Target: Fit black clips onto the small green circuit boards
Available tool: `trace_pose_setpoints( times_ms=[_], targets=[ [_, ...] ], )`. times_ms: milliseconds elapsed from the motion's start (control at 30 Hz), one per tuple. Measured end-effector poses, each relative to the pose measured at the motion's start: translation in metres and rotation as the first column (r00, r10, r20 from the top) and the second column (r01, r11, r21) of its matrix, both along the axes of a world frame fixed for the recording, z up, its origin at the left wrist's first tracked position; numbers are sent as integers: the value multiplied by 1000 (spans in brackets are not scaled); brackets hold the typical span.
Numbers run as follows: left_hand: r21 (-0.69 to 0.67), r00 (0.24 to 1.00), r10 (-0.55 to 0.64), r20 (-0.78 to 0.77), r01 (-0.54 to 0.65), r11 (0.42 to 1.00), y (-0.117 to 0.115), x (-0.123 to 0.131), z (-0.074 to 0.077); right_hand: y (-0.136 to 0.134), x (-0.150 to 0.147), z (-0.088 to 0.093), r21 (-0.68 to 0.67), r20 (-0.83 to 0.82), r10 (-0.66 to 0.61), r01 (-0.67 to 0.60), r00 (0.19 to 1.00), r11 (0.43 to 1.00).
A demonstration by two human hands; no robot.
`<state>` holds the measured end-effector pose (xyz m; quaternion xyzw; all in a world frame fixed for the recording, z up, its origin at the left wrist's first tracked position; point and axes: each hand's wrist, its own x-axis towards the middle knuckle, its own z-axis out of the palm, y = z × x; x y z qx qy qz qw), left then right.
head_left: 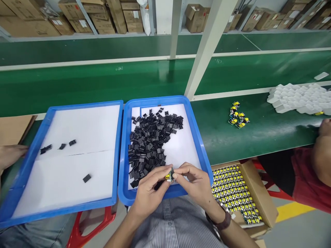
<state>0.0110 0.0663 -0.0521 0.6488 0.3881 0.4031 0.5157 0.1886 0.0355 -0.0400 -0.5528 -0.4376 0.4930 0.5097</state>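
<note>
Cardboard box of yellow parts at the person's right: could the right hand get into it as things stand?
Probably yes. The box lies open-topped just beside the right hand, nothing between them, but both hands pinch a small yellow component, so the left hand would have to keep it.

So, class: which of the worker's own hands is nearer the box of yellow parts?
The right. The right hand is beside the box, just left of it over the tray's corner; the left hand sits farther left, across the small part both pinch.
</note>
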Motion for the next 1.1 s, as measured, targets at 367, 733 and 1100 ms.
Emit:
trace_pose_setpoints(
  times_ms=[367,733,1100],
  targets=[
    [-131,993,75,94,-63,989,-4,11,-2,5,9,3,-88,-133,28,-40,991,995],
    [-140,997,44,66,-35,990,-5,11,1,2,18,15,-83,67,114,-109,991,991],
    [17,999,-6,-38,7,1000,-13,13,7,6,30,9,-154,-257,172,-216,951,964]
  ],
)
